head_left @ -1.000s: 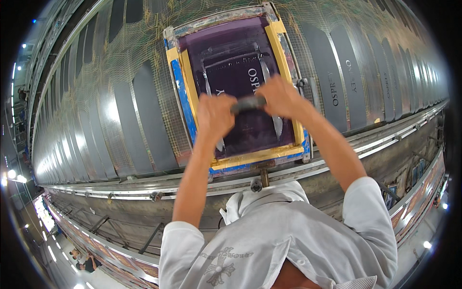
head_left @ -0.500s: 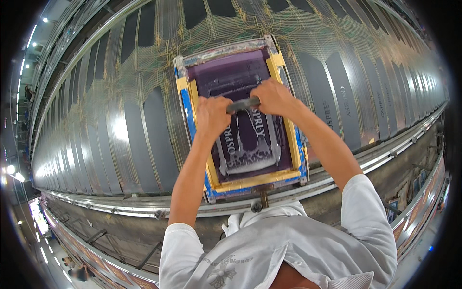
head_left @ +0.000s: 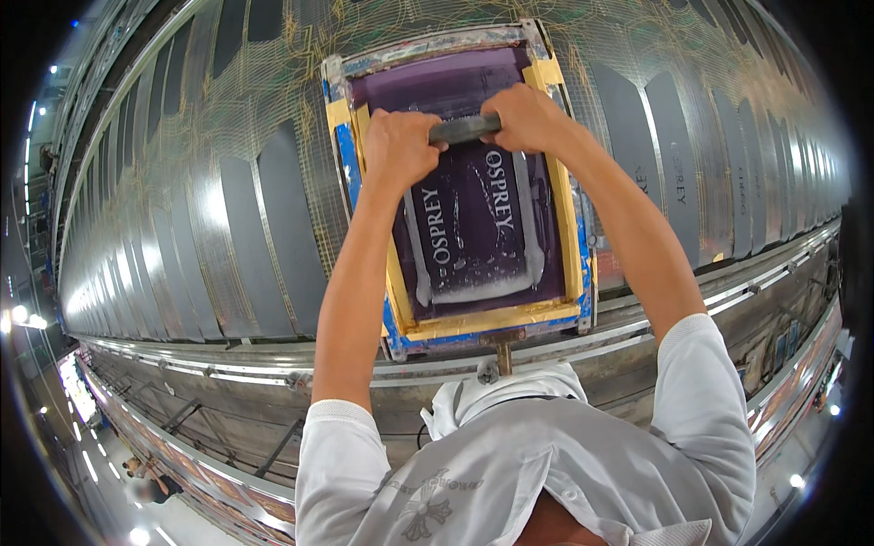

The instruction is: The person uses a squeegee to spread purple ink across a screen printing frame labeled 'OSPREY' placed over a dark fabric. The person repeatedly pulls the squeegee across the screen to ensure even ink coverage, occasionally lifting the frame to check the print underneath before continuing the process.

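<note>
Both my hands grip a dark squeegee (head_left: 466, 129) by its ends, in the far half of a screen-printing frame. My left hand (head_left: 401, 150) is wrapped round its left end, and my right hand (head_left: 528, 118) round its right end. The screen frame (head_left: 492, 322) has yellow and blue tape along its edges and lies on the long printing table. Its purple mesh (head_left: 473, 264) carries pale lettering in two columns and whitish streaks of ink round the printed area. What lies under the screen is hidden.
Dark grey fabric panels (head_left: 264, 218) run along the table on both sides, with pale netting and yellow threads (head_left: 300, 45) between them. A metal rail (head_left: 228, 369) follows the table's near edge. At the lower left, people (head_left: 155, 482) are far off on the floor.
The squeegee and both hands have moved away from me, toward the frame's far end. More of the lettering shows, and the foamy ink patch at the near end has thinned.
</note>
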The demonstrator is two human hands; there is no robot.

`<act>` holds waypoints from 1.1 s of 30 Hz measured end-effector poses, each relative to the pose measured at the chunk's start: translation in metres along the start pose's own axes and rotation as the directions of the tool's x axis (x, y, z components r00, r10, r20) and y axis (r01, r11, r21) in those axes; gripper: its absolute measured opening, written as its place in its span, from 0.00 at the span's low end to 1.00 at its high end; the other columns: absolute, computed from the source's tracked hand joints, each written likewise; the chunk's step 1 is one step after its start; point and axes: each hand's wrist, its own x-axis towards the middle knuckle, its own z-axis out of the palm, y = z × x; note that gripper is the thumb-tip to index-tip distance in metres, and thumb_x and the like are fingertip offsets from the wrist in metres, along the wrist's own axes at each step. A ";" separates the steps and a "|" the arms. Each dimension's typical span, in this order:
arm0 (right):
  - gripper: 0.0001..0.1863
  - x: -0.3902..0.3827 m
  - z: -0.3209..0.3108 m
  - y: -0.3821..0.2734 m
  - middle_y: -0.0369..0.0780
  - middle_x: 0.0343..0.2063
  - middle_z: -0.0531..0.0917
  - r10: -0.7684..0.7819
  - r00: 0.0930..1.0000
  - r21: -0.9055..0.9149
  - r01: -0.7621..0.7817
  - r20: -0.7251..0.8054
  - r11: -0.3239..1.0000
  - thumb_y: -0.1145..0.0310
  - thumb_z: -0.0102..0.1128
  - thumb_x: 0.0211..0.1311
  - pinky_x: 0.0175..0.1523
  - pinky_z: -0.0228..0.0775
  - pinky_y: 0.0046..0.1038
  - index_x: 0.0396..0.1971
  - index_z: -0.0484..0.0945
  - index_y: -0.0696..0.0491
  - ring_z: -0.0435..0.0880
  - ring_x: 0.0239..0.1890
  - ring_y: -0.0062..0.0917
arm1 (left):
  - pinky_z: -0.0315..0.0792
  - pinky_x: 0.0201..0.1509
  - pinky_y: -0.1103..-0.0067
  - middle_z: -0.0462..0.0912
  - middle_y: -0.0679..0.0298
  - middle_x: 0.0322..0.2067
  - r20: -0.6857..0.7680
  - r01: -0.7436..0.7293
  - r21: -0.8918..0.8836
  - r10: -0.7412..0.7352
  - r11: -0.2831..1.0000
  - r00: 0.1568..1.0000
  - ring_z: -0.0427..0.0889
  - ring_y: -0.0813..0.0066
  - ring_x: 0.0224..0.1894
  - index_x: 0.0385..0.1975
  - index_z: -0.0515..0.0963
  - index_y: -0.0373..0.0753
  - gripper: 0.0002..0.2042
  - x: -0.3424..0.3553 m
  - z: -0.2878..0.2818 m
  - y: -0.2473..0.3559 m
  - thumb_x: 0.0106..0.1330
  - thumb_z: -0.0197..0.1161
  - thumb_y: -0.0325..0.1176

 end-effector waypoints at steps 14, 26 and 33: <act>0.25 -0.186 0.093 0.012 0.47 0.44 0.87 0.180 0.779 0.332 0.038 -0.601 0.943 0.47 0.72 0.59 0.61 0.69 0.42 0.43 0.85 0.53 0.81 0.52 0.44 | 0.69 0.49 0.70 0.86 0.73 0.42 -0.083 0.020 -0.048 -0.024 0.999 0.996 0.80 0.67 0.41 0.41 0.86 0.43 0.21 -0.230 0.015 0.121 0.42 0.73 0.24; 0.16 -0.147 0.077 0.060 0.44 0.33 0.86 0.656 0.587 0.654 -0.263 -0.474 0.709 0.58 0.64 0.69 0.42 0.72 0.33 0.39 0.84 0.58 0.83 0.35 0.28 | 0.69 0.55 0.70 0.85 0.73 0.47 -0.080 0.026 -0.139 -0.038 0.990 0.996 0.80 0.67 0.46 0.44 0.85 0.44 0.22 -0.248 -0.005 0.101 0.44 0.69 0.22; 0.12 -0.066 0.170 -0.062 0.45 0.33 0.85 0.560 0.595 0.672 -0.045 -0.577 0.739 0.62 0.64 0.67 0.46 0.73 0.33 0.38 0.83 0.57 0.85 0.37 0.33 | 0.71 0.54 0.68 0.88 0.72 0.45 -0.144 0.086 0.004 -0.085 0.996 0.986 0.81 0.66 0.44 0.43 0.86 0.43 0.21 -0.313 -0.071 -0.007 0.44 0.69 0.23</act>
